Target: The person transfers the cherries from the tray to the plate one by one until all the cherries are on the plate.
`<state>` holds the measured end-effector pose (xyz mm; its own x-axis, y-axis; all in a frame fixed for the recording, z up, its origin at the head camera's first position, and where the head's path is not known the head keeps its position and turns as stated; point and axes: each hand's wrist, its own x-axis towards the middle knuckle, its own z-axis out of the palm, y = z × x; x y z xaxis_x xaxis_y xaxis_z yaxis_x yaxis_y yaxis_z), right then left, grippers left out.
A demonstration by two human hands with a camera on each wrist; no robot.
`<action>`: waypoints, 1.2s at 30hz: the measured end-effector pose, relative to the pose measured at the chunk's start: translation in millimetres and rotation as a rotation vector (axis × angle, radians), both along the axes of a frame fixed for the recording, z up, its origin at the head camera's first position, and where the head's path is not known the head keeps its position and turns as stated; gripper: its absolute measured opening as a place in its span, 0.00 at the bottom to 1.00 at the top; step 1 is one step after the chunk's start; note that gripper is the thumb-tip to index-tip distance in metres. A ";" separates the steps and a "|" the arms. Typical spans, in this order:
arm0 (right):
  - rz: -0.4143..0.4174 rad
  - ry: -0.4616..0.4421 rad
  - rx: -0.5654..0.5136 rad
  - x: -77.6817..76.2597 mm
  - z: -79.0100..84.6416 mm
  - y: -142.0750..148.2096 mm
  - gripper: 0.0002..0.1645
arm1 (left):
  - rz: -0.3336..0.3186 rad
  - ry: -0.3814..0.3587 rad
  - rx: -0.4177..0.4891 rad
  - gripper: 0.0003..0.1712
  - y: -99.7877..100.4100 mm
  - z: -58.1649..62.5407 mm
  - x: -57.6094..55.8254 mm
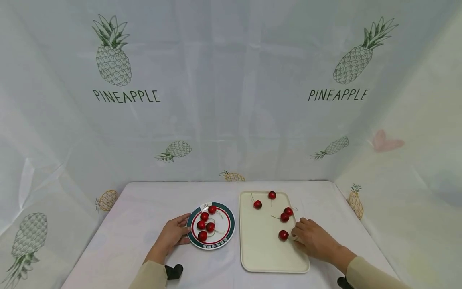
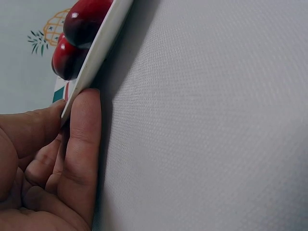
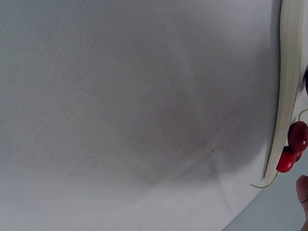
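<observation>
On the left, a round plate (image 1: 231,235) with a green rim and a red ring bears several red cherries (image 1: 210,227) with stems. My left hand (image 1: 172,233) grips its left rim. In the left wrist view the thumb (image 2: 36,132) lies over the rim and a finger (image 2: 85,130) under it. Over the right edge of a cream tray (image 1: 267,257), my right hand (image 1: 315,239) has bent fingers beside the nearest cherry (image 1: 283,235), at its stem side. Whether they pinch the stem is hidden; the right wrist view shows only one fingertip (image 3: 303,190).
Farther back on the tray lie a pair of cherries (image 1: 284,217) touching each other, and two more, one (image 1: 257,204) at the left and one (image 1: 272,195) near the back edge. A white cloth (image 1: 119,245) covers the table. Behind hangs a pineapple-print curtain (image 1: 231,100).
</observation>
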<state>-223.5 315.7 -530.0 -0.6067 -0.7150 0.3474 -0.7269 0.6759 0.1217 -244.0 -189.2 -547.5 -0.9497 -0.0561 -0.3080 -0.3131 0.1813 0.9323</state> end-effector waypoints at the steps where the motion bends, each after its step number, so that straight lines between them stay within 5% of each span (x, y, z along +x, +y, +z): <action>1: 0.006 0.003 -0.007 0.7 -0.9 0.0 0.17 | 0.000 -0.003 0.000 0.34 0.1 -0.8 0.1; 8: 0.049 0.035 -0.033 3.7 -6.3 -0.1 0.13 | 0.000 -0.012 -0.007 0.34 1.6 -4.9 1.7; 23: 0.043 0.129 0.112 -3.7 -2.8 -1.5 0.12 | -0.012 -0.008 0.002 0.35 3.3 -3.5 -6.4; 36: 0.033 0.195 0.103 -23.0 17.1 -35.2 0.09 | -0.025 -0.020 -0.008 0.35 2.2 2.5 -5.6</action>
<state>-246.4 280.6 -512.9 -0.5105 -0.7712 0.3803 -0.7046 0.6287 0.3291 -249.5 -187.0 -545.0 -0.9446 -0.0354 -0.3262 -0.3267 0.1963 0.9245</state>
